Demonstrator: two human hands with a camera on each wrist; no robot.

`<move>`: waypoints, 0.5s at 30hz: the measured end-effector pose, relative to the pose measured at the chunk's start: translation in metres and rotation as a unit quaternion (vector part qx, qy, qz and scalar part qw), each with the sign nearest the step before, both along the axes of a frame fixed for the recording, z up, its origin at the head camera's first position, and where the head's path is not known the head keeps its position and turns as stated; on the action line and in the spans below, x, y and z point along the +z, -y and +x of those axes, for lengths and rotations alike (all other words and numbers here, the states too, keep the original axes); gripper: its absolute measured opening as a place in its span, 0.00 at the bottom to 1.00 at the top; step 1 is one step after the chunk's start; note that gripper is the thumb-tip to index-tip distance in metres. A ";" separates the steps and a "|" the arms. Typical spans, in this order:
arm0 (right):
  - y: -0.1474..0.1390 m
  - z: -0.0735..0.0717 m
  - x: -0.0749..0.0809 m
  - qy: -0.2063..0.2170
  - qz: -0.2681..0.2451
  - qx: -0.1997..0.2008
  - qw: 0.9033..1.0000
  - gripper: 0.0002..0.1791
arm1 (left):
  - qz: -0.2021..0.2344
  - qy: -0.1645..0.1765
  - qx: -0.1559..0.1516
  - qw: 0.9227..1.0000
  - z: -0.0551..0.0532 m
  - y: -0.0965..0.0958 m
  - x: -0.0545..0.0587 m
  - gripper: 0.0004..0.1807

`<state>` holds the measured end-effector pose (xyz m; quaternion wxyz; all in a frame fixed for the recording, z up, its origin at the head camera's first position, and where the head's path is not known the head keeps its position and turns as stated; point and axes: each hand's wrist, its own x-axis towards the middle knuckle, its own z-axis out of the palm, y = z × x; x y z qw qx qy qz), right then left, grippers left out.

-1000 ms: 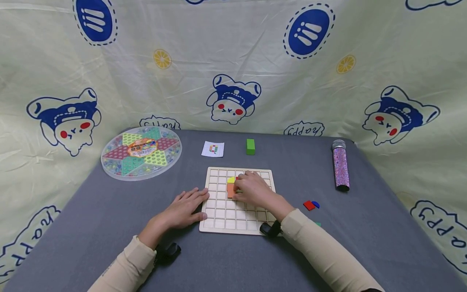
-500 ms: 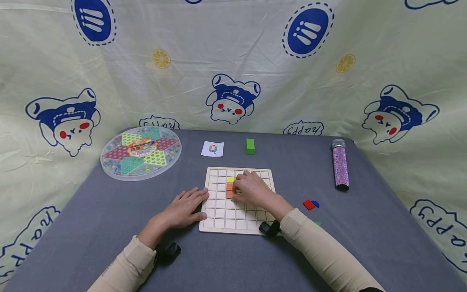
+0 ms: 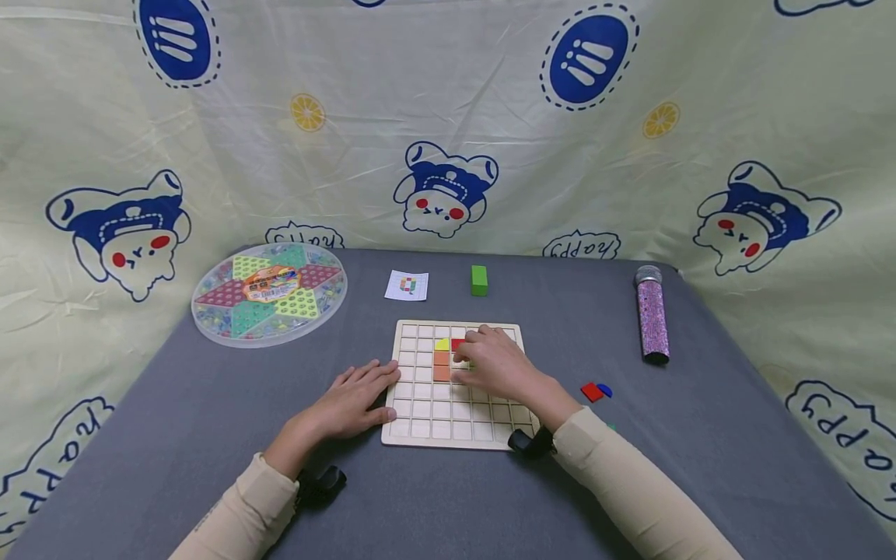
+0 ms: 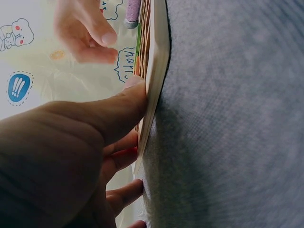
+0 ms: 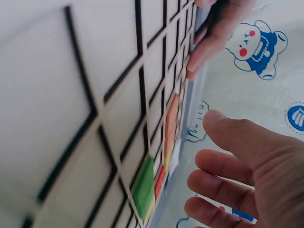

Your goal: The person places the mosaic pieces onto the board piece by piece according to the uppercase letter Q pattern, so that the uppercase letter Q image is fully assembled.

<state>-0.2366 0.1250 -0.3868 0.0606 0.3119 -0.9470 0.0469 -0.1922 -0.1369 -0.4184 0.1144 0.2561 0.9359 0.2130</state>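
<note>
A pale wooden grid board [image 3: 423, 429] lies on the grey tabletop. My left hand [image 3: 357, 398] rests at its left edge with fingers spread; in the left wrist view the thumb touches the rim. Two orange squares [image 3: 442, 366] sit one below the other in the grid, under a yellow piece [image 3: 442, 344]. Beside the yellow is a red piece [image 3: 458, 344], partly covered by my right hand [image 3: 498, 364] in the head view. That hand hovers over the board, fingers loosely bent and holding nothing. A green piece [image 5: 144, 190] shows in the grid in the right wrist view.
A loose red square [image 3: 592, 392] and a blue piece [image 3: 605, 391] lie right of the board, with a green bit near the right sleeve. Behind are a patterned card [image 3: 406, 285] and green block [image 3: 479, 281]. A Chinese checkers set [image 3: 269, 295] and glittery microphone [image 3: 652, 315] flank them.
My right hand has drawn back slightly to the right, away from the orange squares, uncovering more of the red piece. My left hand stays in place.
</note>
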 end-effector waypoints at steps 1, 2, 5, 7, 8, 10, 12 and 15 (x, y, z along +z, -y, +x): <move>-0.004 0.002 0.001 -0.002 -0.004 -0.003 1.000 0.13 | 0.000 0.000 -0.001 1.000 0.000 0.000 0.000 0.35; -0.008 0.004 0.003 -0.004 -0.010 -0.005 1.000 0.13 | 0.001 -0.001 -0.002 1.000 0.000 0.000 0.000 0.35; -0.021 0.008 0.007 -0.016 -0.020 -0.011 1.000 0.14 | 0.000 -0.002 0.000 1.000 0.000 0.000 0.001 0.35; -0.029 0.011 0.009 -0.021 -0.025 -0.015 0.999 0.14 | 0.000 -0.003 0.000 1.000 0.001 0.000 0.002 0.35; -0.033 0.012 0.010 -0.023 -0.028 -0.016 0.999 0.14 | 0.001 -0.004 0.000 1.000 0.001 0.000 0.002 0.35; -0.042 0.015 0.011 -0.025 -0.028 -0.020 0.999 0.14 | 0.003 -0.005 -0.003 1.000 0.002 0.000 0.002 0.35; -0.051 0.019 0.013 -0.028 -0.029 -0.025 0.999 0.14 | 0.005 -0.009 -0.006 1.000 0.002 0.000 0.001 0.35; -0.065 0.024 0.013 -0.038 -0.029 -0.027 0.998 0.14 | 0.007 -0.011 -0.008 1.000 0.001 0.001 0.000 0.35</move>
